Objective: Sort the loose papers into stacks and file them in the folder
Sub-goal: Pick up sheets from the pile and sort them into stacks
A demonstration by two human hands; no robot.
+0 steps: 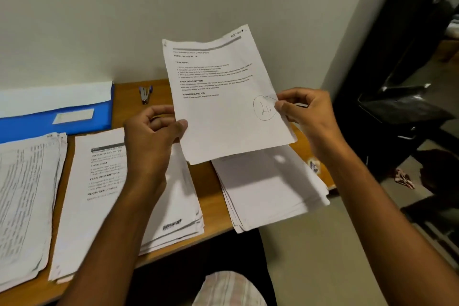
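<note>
Both hands, left hand (pixel 154 131) and right hand (pixel 301 109), pinch opposite edges of a white printed sheet (pixel 223 92), raised above the wooden desk (pixel 129 97), apparently to read its circled number before stacking.

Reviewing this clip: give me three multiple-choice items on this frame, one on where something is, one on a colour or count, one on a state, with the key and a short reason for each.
1. Where does the stapler lie?
A. on the desk by the wall, right of the folder
B. on the middle paper stack
C. on the floor

2. What colour is the folder?
A. red
B. blue
C. green

3. How is the raised sheet held?
A. flat on the desk, untouched
B. by one hand only
C. by both hands, one at each side edge

Key: 1 A, it sits on bare desk near the wall. 2 B, its cover is blue. 3 C, the left hand and right hand each pinch an edge above the desk.
</note>
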